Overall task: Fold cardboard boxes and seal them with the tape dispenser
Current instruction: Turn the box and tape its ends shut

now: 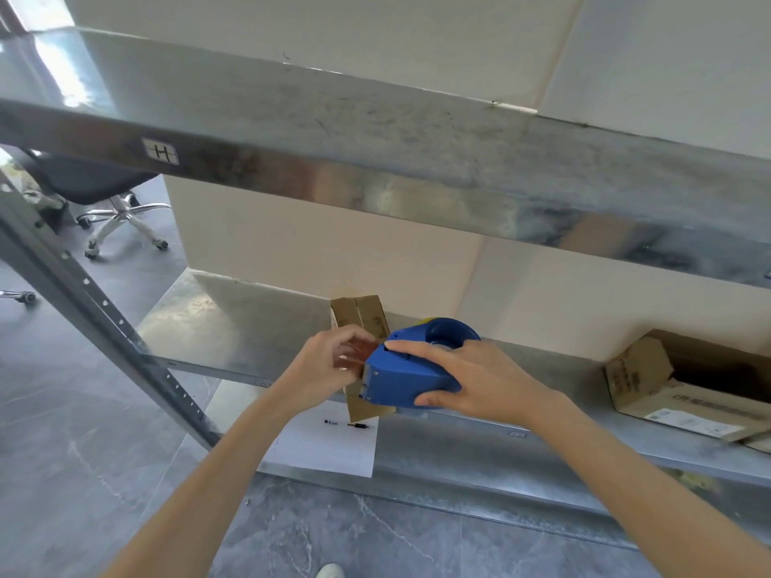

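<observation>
A blue tape dispenser (411, 369) sits over a small brown cardboard box (361, 317) on the lower metal shelf (233, 323). My right hand (471, 381) grips the dispenser, index finger stretched along its top and thumb under its body. My left hand (329, 362) is at the dispenser's front end, its fingers pinching the clear tape (354, 354) that comes out there. The box is narrow, its top flaps meet in a seam, and most of its near half is hidden behind both hands and the dispenser.
An open cardboard box (684, 390) lies on its side at the shelf's right end. A white sheet (329, 444) with a black pen lies on a lower shelf. The upper metal shelf (375, 160) overhangs. A shelf upright (83, 285) slants left; an office chair (112, 202) stands beyond.
</observation>
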`<action>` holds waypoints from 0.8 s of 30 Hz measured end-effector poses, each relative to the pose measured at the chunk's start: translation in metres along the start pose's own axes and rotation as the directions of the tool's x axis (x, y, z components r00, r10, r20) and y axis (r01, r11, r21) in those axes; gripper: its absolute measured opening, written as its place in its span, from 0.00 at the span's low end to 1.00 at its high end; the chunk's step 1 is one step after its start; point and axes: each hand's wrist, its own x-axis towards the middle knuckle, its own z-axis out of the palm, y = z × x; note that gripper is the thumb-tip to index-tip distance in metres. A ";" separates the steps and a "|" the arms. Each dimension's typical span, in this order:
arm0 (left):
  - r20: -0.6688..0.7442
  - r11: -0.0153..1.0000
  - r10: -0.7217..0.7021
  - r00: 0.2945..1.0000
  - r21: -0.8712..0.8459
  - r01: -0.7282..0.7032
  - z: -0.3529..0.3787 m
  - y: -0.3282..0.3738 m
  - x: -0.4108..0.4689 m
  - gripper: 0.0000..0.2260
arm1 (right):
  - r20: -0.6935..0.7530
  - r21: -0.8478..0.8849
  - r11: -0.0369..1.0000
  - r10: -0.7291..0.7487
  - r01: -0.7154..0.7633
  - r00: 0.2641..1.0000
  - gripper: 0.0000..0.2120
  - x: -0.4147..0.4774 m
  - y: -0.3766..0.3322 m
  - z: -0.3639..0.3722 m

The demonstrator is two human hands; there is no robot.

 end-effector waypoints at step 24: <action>-0.126 0.986 -0.127 0.984 0.095 0.140 -0.024 -0.035 -0.027 0.13 | 0.135 -0.046 0.991 0.130 -0.125 0.982 0.32 -0.018 0.026 0.010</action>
